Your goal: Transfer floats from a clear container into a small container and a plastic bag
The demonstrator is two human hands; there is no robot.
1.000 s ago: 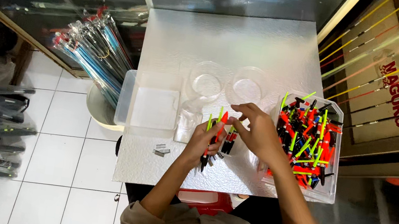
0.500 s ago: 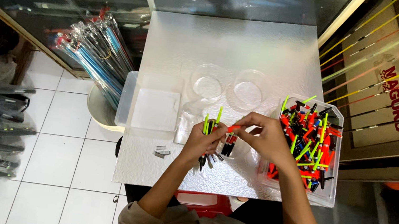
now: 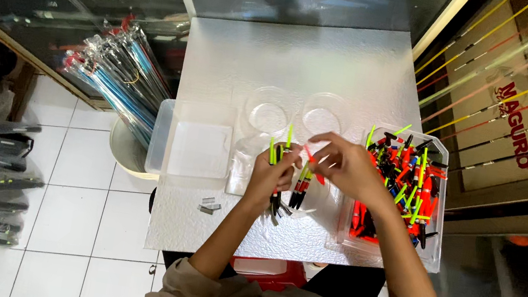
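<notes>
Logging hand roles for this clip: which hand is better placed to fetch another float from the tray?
Probably the right hand: it hovers beside the clear tray of fishing floats, pinching one float. The left hand is farther from it and already grips a bundle of floats.

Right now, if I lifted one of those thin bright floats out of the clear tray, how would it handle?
Probably very light: the left hand holds a bunch of floats with ease. Likely stiff, since their yellow-green tips stand straight. Slim and round, one might roll on the table, and the thin tips look easy to snap.
</notes>
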